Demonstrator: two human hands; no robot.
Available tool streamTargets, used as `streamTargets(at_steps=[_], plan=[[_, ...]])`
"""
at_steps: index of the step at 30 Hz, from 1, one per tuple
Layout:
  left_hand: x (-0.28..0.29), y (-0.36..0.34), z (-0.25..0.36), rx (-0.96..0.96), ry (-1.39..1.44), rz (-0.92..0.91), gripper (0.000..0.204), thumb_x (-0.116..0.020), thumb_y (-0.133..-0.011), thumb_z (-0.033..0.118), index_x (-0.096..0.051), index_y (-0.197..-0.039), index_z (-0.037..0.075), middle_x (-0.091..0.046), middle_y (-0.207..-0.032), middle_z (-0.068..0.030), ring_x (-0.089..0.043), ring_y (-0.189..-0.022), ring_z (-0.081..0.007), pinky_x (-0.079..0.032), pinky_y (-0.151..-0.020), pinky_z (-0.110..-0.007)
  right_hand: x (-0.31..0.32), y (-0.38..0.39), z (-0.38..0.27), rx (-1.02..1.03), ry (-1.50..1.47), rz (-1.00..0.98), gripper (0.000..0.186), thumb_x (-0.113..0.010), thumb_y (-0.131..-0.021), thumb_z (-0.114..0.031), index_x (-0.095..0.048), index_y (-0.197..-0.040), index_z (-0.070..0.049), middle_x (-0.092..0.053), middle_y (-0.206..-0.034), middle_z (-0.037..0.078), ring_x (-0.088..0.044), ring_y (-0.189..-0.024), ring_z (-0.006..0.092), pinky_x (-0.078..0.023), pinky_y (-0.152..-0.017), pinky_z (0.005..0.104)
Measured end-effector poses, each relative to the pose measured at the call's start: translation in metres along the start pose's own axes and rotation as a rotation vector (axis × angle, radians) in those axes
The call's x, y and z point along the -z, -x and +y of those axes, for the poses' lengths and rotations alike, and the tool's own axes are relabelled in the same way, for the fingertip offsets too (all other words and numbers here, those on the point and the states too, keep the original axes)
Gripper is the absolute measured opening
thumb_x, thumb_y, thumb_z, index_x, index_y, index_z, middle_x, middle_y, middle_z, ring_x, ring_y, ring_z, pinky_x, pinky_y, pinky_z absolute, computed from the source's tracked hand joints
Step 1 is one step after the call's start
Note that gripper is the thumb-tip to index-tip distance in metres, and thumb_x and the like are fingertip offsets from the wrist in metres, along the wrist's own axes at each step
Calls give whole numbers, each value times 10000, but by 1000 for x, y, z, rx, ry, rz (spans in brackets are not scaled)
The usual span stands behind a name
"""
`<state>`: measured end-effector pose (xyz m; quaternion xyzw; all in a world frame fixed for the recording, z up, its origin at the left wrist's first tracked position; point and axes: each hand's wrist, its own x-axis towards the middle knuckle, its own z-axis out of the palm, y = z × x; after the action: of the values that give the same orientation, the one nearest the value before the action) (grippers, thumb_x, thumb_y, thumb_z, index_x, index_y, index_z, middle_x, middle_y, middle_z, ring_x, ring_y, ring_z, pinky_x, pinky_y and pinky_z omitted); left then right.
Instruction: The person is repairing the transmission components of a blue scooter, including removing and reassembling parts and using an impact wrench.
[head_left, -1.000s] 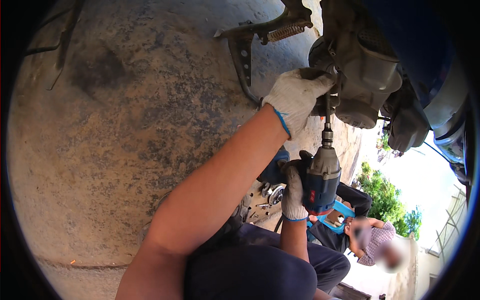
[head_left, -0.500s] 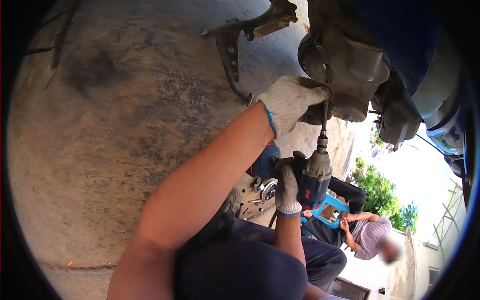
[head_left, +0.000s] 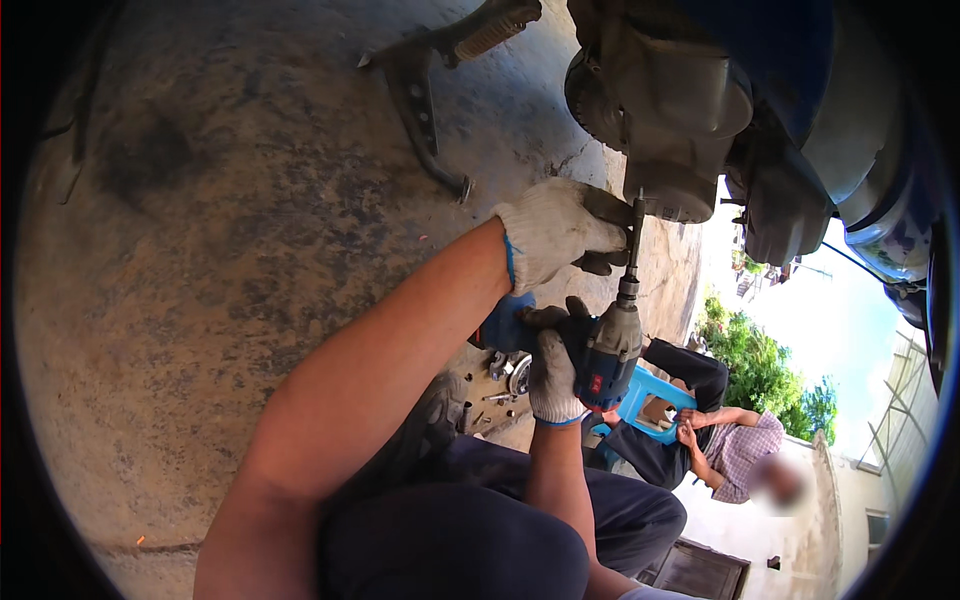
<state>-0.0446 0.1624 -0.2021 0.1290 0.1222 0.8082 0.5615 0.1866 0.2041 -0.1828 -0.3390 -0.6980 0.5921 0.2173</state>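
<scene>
A: Entry one, from where you're standing?

B: One power drill, silver-grey nose, dark-blue body (head_left: pixel 612 362), just short of the vehicle's large grey metal engine casing (head_left: pixel 690 95), nose toward it

A: And what holds it?

B: Right hand (head_left: pixel 556 370), white knit glove with dark-coated fingers, wrapped firmly round the handle, presumably to carry the weight and keep the drill in line

A: Left hand (head_left: pixel 565 230)?

B: Matching glove, fingers bent beside the long, slim steel shaft (head_left: pixel 634 245), probably to steady it; whether they grip it, I cannot tell. The shaft's tip shows beside the casing, contact unclear

A: Surroundings?

B: One dark metal stand (head_left: pixel 420 110) with a coiled spring (head_left: pixel 495 35), beyond the left hand. Assorted small metal parts (head_left: pixel 519 375) on the stained concrete floor (head_left: pixel 200 330), near the right hand, perhaps for easy reach. One seated person in a checked shirt (head_left: pixel 745 450), hands at a light-blue plastic frame (head_left: pixel 634 408)
</scene>
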Motion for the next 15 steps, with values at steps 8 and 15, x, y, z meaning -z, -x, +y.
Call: streamTargets(at_steps=[8, 15], plan=[[75, -49, 48, -798, -1690, 722, 281, -580, -1042, 134, -668, -1268, -8, -761, -1097, -110, -745, -981, -230, -598, -829, -365, 25, -1, 16, 0, 18, -43, 649, -755, -968, -131, -408, -1506, -30, -709, -1172, 153, -680, -1141, 311, -494, -1093, 507], [36, -66, 75, -727, -2190, 459, 595, -965, -514, 77, -756, -1069, 28, -776, -991, -141, -764, -987, -299, -623, -880, -361, 25, -1, 12, 9, 16, -28, 577, -729, -978, -107, -452, -1480, -41, -709, -1181, 151, -679, -1141, 311, -491, -1098, 507]])
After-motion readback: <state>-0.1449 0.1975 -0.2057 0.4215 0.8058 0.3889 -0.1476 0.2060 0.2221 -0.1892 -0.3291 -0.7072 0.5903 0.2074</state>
